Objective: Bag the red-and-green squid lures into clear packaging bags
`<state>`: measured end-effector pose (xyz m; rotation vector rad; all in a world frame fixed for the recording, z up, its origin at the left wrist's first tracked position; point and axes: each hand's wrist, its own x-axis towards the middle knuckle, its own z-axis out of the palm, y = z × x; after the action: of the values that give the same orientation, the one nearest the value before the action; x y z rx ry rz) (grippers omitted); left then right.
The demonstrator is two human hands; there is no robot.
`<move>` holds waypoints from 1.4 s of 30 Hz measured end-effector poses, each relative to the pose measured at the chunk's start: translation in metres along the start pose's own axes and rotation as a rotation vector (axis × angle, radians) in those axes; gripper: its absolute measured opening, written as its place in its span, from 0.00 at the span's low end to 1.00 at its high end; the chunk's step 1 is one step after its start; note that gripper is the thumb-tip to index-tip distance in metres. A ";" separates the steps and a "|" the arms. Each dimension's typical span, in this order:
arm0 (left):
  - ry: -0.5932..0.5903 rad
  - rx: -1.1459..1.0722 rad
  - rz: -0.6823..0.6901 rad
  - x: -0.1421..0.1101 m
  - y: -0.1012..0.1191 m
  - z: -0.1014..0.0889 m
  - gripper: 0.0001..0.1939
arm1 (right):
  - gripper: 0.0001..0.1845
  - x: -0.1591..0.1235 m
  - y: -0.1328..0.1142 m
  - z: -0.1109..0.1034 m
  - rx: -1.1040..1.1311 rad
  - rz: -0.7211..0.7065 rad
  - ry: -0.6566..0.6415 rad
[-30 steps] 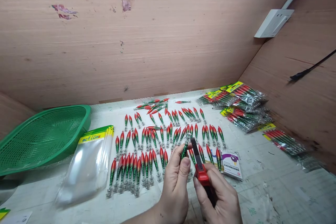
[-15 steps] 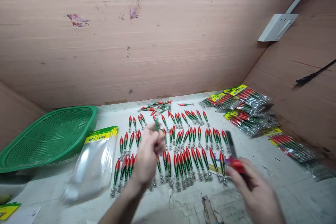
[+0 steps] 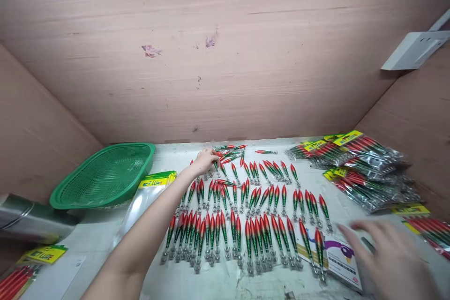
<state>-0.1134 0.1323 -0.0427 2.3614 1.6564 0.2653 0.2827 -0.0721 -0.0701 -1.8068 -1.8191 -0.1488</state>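
Just right of the green basket [image 3: 105, 173], the left hand [image 3: 206, 161] bends its fingers down over a red-and-green lure [image 3: 215, 167]; I can't tell whether they pinch it. More lures [image 3: 233, 229] lie in rows on the counter [image 3: 218, 286], and well right of the basket, the blurred right hand [image 3: 401, 260] curls its fingers around a dark tool [image 3: 368, 245].

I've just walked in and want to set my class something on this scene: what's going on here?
A person is handling slim red-and-green lures laid out in rough rows. The left hand reaches to the back rows, fingertips at a lure; whether it grips one is unclear. The right hand, blurred, is beside a printed box, with something dark at its fingers. Bagged lures are piled at right; a green basket sits at left.
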 end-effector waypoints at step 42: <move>0.017 0.051 -0.243 0.037 0.021 0.021 0.17 | 0.22 0.135 -0.160 0.003 1.455 0.371 -0.889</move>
<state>-0.0760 0.1587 -0.0559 2.1686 1.9563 0.2005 0.1396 0.0356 0.0385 -0.9948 -1.2208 1.8270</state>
